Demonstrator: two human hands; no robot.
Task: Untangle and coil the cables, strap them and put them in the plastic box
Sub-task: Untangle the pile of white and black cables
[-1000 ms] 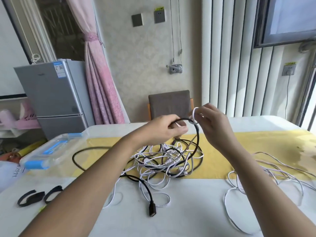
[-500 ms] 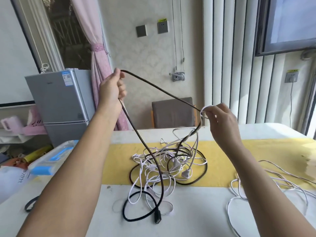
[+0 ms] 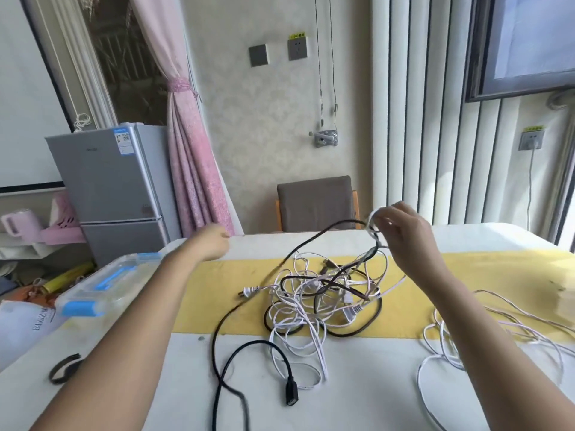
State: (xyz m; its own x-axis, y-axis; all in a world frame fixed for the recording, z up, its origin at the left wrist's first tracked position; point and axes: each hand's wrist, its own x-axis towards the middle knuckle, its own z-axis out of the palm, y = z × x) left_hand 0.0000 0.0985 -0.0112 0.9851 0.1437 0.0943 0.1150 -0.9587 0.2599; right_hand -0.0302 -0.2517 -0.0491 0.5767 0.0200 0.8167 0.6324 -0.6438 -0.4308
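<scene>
Currently, the right hand [image 3: 401, 234], raised at 1 o'clock, pinches a white loop [image 3: 373, 219] between thumb and fingertips. The black cable [image 3: 217, 325] meets that loop, though the fingers hide whether it passes through.

From there the black cable's long axis slants down toward 7 o'clock. It crosses the yellow runner [image 3: 211, 293] and leaves the bottom edge of the view. Its round rubbery sheath doubles back in a loop, and the blocky connector at the end points to 6 o'clock.

The left hand [image 3: 214, 242] hovers at 10 o'clock, apart from the cable and smeared by motion. I cannot tell whether it is clenched or holding anything.

The tangle [image 3: 311, 300] of thin white and black leads lies at centre on the bench [image 3: 357, 384]. A white two-prong plug sticks out of it toward 9 o'clock.

The plastic box [image 3: 102, 284], clear with blue latches, sits at 9 o'clock with its lid on. Black straps [image 3: 63, 367] lie at 8 o'clock, blurred. A loose white cable [image 3: 497, 331] sprawls at 4 o'clock, cut off by the frame.
</scene>
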